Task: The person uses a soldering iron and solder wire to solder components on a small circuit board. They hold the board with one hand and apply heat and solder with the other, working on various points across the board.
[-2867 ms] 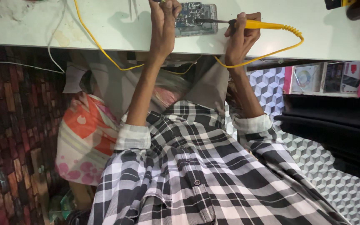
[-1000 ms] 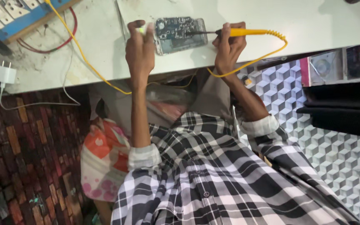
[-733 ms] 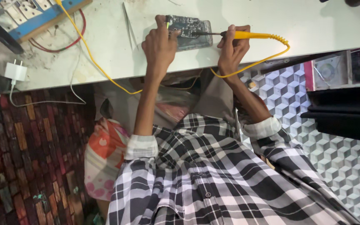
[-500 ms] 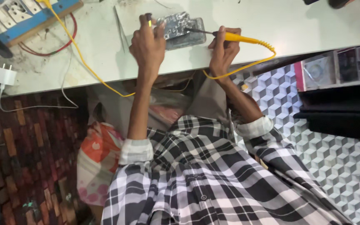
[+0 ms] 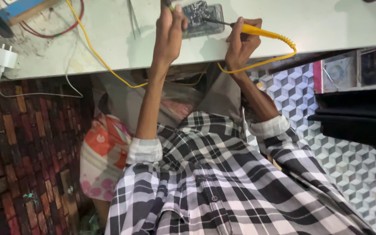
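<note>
Two hands work at the white table's (image 5: 310, 26) edge: the left hand (image 5: 169, 32) rests on the circuit board (image 5: 202, 17), fingers closed on a small tool to steady it, while the right hand (image 5: 240, 43) grips a yellow soldering iron (image 5: 257, 30) pen-like, tip on the board.

Both arms reach forward and away from the body, forearms bare, checked sleeves rolled back to about the elbow. The left hand (image 5: 169, 32) is raised at the end of a nearly straight forearm, its back toward the camera, fingers (image 5: 176, 13) curled close together in a pinch. The right hand (image 5: 241, 43) sits a little lower and to the side, wrist bent inward, fingers wrapped in a pen-like grip.
</note>
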